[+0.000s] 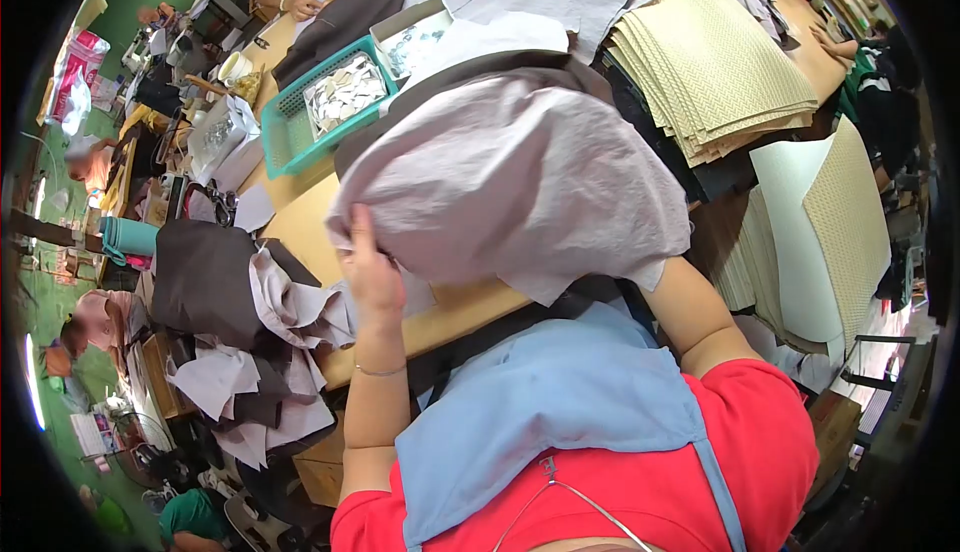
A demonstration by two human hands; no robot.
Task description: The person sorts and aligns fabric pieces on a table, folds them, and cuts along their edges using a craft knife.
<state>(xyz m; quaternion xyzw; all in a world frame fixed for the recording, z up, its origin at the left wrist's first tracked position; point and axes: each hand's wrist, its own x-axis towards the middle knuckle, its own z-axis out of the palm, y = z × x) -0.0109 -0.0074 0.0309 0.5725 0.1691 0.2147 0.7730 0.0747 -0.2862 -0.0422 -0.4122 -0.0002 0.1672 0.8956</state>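
Observation:
A large piece of pale mauve fabric (510,172) billows up over the table in front of me, wrinkled and partly folded over. My left hand (372,277) grips its lower left edge, the thumb lying on top and the other fingers behind the cloth. On the right side my forearm goes under the same fabric, so my right hand is hidden and I cannot see what it touches. A dark brown layer (500,64) shows along the fabric's far edge.
Behind the fabric stand a teal plastic basket (290,142) holding small pale pieces and a box (412,37). Quilted yellow sheets (710,62) are stacked at right. Dark and mauve cloth pieces (205,282) hang at the table's left. Another person's hands (300,4) rest at the far side.

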